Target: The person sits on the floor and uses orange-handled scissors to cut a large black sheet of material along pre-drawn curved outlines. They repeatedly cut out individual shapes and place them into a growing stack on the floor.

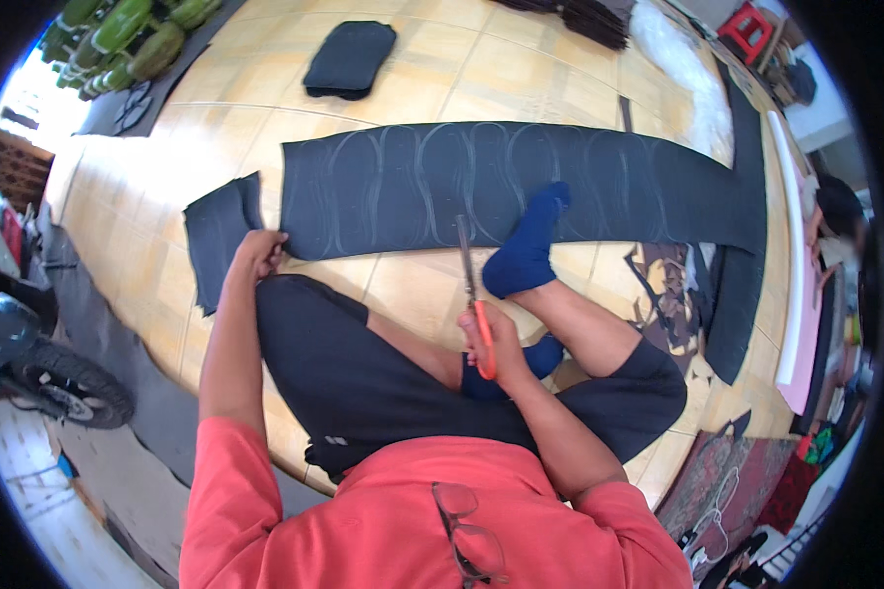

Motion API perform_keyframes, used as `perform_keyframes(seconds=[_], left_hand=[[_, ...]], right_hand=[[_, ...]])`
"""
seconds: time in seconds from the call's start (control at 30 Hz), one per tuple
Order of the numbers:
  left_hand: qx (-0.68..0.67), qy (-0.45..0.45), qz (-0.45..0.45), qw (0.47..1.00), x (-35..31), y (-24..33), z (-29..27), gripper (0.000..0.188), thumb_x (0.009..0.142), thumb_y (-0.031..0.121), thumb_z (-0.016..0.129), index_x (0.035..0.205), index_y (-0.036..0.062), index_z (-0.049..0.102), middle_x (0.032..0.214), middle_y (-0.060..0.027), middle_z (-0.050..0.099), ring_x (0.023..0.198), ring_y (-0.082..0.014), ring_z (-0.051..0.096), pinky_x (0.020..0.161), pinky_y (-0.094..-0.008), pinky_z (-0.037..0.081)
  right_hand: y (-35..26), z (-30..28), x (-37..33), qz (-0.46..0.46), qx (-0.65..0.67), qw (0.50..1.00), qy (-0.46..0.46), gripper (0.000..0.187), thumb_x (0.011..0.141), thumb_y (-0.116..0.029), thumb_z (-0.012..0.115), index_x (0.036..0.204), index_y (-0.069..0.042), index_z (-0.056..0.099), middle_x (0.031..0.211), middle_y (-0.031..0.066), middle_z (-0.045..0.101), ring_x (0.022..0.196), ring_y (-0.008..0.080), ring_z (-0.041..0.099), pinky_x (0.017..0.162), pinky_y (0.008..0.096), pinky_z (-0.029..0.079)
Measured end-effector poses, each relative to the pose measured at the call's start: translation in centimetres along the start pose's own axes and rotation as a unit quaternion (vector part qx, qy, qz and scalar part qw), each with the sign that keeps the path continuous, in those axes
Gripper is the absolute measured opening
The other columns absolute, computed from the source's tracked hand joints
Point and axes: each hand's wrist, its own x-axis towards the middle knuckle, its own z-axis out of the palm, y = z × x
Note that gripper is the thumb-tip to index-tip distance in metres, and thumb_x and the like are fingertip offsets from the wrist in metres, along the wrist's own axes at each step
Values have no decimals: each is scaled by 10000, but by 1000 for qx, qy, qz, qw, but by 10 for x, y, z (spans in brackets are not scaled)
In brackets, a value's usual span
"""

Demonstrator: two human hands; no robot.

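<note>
A long dark sheet [442, 187] lies across the tiled floor, marked with a row of pale curved outlines. At its near left corner, my left hand [261, 254] is closed, with thumb and fingers pinching the edge. Just left of that hand lies a smaller dark piece [222, 228] of similar material. My right hand [493, 344] is wrapped round the orange handles of a pair of scissors [466, 265]. Their blades point away from me, look closed, and their tips overlap the sheet's near edge. My blue-socked foot [527, 245] rests on the sheet, right of the blades.
A stack of dark cut pieces [350, 59] sits on the floor beyond the sheet. Dark scraps [666, 285] lie to the right, beside another long dark strip [732, 314]. A motorbike wheel [74, 385] stands at left. Clear plastic wrapping [683, 74] lies far right.
</note>
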Motion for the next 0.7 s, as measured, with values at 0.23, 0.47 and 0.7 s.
perform_keyframes(seconds=[0.23, 0.47, 0.7], left_hand=[[-79, 2, 61, 995, -85, 38, 81, 791, 762, 479, 768, 1278, -19, 434, 1179, -174, 514, 933, -286, 573, 756, -382, 564], [-171, -112, 5, 979, -73, 26, 137, 488, 881, 198, 641, 1241, -56, 430, 1129, -201, 540, 887, -303, 642, 739, -408, 585], [-227, -117, 158, 954, -124, 29, 148, 358, 890, -36, 506, 1241, -26, 434, 1148, -162, 552, 935, -270, 629, 741, -388, 575]], right_hand=[[-10, 5, -3, 30, 64, 997, 42, 356, 960, -362, 566, 855, -21, 552, 579, 0, 451, 427, 72, 465, 385, 225, 417], [-42, 40, -16, 129, 169, 977, -13, 533, 968, -508, 453, 857, 9, 526, 561, 24, 446, 392, 119, 460, 358, 255, 404], [-46, 54, -4, 231, 117, 957, -130, 654, 952, -628, 341, 870, -2, 514, 555, 45, 453, 408, 145, 491, 377, 281, 431]])
